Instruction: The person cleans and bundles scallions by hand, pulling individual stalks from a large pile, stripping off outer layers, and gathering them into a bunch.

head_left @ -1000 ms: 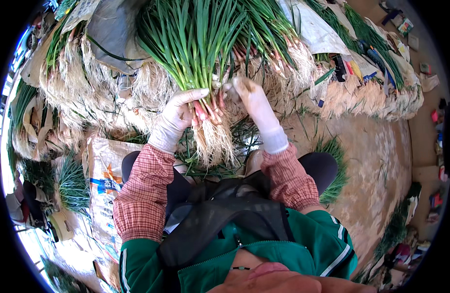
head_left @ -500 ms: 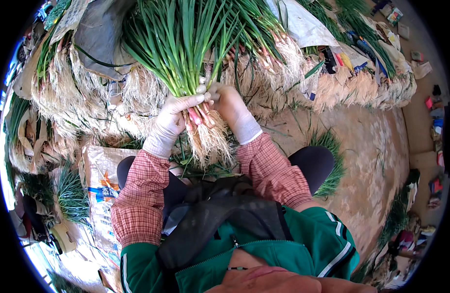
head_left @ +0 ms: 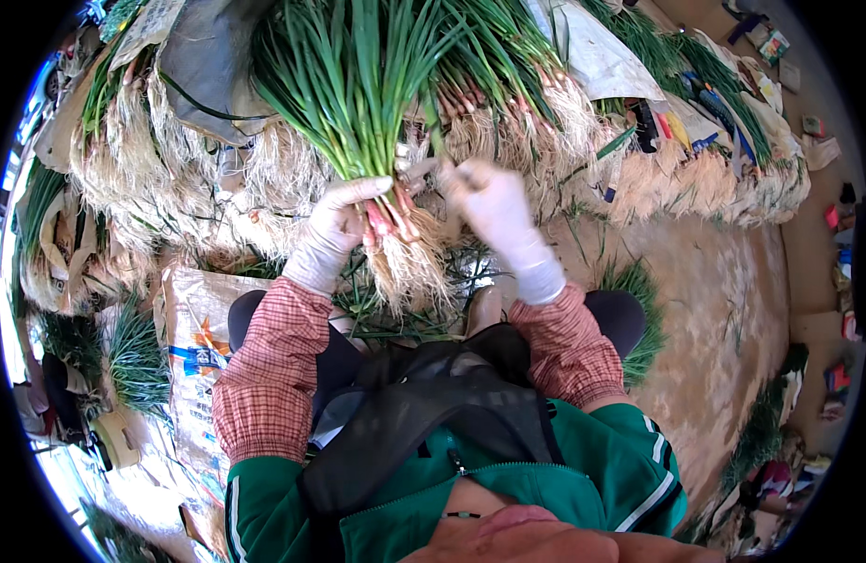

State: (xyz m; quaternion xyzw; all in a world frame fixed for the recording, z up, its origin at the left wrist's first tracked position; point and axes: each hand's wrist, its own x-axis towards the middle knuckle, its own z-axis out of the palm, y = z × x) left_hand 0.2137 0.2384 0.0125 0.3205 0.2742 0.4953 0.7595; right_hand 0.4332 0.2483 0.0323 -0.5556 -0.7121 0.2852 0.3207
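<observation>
Just beyond the person's knees, the bunch of green onions (head_left: 358, 141) is held in front of the root-fringed heap (head_left: 545, 141), leaves pointing away and pale roots (head_left: 409, 267) hanging toward the lap. The gloved left hand (head_left: 341, 214) is closed around the lower stalks, its thumb laid across the front just above the reddish bases. Beside it, the right hand (head_left: 484, 197) has its fingers bent close to a green leaf (head_left: 435, 127); they are blurred, so I cannot tell whether they grip it. The likeliest trouble seems to be slipping: one hand bears a thick bundle near its root end, and a slack thumb could let outer stalks slide out or the leafy top tip over. A hard tug by the right hand, if it has hold of that leaf, might tear it or drag a neighbouring stalk along. The long roots could snag on each other if pulled sideways. Any stalk dropped would probably land among the loose leaves (head_left: 395, 330) by the shoe (head_left: 484, 310) and be easily overlooked or trodden on.
</observation>
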